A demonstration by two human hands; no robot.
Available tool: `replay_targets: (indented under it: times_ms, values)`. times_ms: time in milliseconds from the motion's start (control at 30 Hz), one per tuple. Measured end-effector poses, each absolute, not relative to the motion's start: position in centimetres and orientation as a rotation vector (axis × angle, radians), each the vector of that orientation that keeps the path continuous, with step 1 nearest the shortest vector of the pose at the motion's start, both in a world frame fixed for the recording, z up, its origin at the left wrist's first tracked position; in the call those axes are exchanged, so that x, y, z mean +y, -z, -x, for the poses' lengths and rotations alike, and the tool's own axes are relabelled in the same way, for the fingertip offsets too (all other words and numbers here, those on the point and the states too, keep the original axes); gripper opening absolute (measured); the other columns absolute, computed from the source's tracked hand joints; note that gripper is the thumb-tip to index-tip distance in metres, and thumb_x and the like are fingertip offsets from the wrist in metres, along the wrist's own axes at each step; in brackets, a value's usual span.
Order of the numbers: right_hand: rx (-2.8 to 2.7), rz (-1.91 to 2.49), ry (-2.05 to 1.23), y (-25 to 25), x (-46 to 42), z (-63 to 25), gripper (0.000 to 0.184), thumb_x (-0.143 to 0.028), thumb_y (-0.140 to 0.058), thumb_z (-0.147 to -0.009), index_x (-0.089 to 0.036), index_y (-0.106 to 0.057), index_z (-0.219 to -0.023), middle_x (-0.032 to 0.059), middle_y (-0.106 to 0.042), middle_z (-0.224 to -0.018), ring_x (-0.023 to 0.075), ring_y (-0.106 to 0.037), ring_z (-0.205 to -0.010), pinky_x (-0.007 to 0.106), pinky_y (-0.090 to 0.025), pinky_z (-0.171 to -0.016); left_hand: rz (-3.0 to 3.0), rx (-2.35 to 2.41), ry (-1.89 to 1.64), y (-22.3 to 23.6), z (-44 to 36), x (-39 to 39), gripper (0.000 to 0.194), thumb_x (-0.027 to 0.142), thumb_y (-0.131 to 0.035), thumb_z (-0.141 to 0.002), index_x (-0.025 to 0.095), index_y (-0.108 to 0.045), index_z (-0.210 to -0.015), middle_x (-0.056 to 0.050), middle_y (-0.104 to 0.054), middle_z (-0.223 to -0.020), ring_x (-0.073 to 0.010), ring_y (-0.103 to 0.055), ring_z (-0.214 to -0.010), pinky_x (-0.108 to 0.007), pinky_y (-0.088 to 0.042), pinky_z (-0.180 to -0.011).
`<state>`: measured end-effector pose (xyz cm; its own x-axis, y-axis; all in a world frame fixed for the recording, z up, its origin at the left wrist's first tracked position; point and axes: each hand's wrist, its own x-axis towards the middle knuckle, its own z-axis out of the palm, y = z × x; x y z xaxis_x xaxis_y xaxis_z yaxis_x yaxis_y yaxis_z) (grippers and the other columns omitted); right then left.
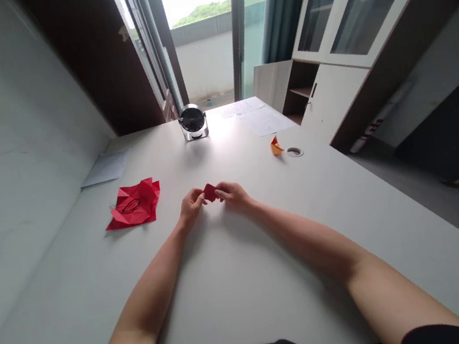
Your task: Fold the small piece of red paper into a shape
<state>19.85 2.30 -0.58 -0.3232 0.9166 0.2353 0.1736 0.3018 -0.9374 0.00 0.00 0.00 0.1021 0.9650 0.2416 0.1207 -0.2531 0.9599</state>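
A small folded piece of red paper [210, 192] is held just above the white table [247, 285], near its middle. My left hand [191, 204] pinches its left side and my right hand [232, 194] pinches its right side, fingers closed on it. Both forearms stretch forward over the tabletop. To the left of my hands lies a pile of creased red paper [134, 204] with a black loop-shaped item [131, 205] on top of it.
A small orange folded paper shape [276, 146] stands at the right, beside a round cable hole [295, 152]. A small round desk fan [193, 122] sits at the far edge. White sheets [265, 120] lie behind it, and another sheet [106, 168] near the left wall. Cabinets stand at right.
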Motion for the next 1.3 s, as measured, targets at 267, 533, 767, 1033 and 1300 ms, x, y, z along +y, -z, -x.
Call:
replay_targets:
  times_ms: [267, 533, 767, 1033, 1300]
  values:
    - [-1.805, 0.996, -0.995, 0.5, 1.9, -19.8, 0.019, -0.036, -0.057, -0.088, -0.021, -0.069, -0.091, -0.0017, -0.067, -0.070, 0.0117, -0.058, -0.061, 0.023, -0.044, -0.059, -1.638, 1.209, -1.225, -0.5, 0.1, -0.5, 0.023, 0.039, -0.062, -0.085, 0.018, -0.067, -0.094, 0.000, -0.064, -0.068, -0.0123, -0.056, -0.058, -0.025, -0.047, -0.058]
    - [-1.974, 0.966, -0.569, -0.6, 1.1, -20.0, 0.022, -0.036, -0.055, -0.096, -0.023, -0.073, -0.100, 0.0023, -0.061, -0.086, 0.0111, -0.056, -0.069, 0.023, -0.042, -0.068, -1.964, 1.380, -1.307, -1.5, 0.4, -1.2, 0.018, 0.034, -0.061, -0.088, 0.023, -0.074, -0.094, -0.004, -0.072, -0.084, -0.0171, -0.060, -0.069, -0.029, -0.047, -0.069]
    - [-2.008, 0.962, -0.452, -0.9, 1.0, -20.5, 0.021, -0.035, -0.054, -0.097, -0.022, -0.071, -0.094, 0.0026, -0.058, -0.089, 0.0105, -0.055, -0.067, 0.023, -0.041, -0.068, -2.165, 1.466, -1.283, -2.0, 0.0, -1.6, 0.014, 0.028, -0.063, -0.088, 0.023, -0.074, -0.095, -0.003, -0.065, -0.076, -0.0146, -0.056, -0.064, -0.027, -0.044, -0.066]
    - [-2.023, 0.916, -0.442, -1.3, 0.5, -20.3, 0.019, -0.030, -0.052, -0.097, -0.021, -0.067, -0.093, 0.0026, -0.060, -0.088, 0.0110, -0.052, -0.066, 0.023, -0.040, -0.067, -2.229, 1.427, -1.257, -2.7, -0.3, -2.2, 0.016, 0.032, -0.060, -0.091, 0.022, -0.073, -0.091, -0.003, -0.067, -0.079, -0.0135, -0.058, -0.065, -0.026, -0.045, -0.069]
    - [-2.054, 0.869, -0.470, -1.2, 0.5, -20.2, 0.019, -0.027, -0.049, -0.097, -0.020, -0.062, -0.086, 0.0017, -0.058, -0.084, 0.0115, -0.051, -0.067, 0.023, -0.038, -0.067, -2.195, 1.447, -1.236, -2.6, -0.5, -2.2, 0.008, 0.020, -0.062, -0.083, 0.021, -0.068, -0.078, -0.001, -0.067, -0.075, -0.0139, -0.058, -0.064, -0.026, -0.046, -0.068]
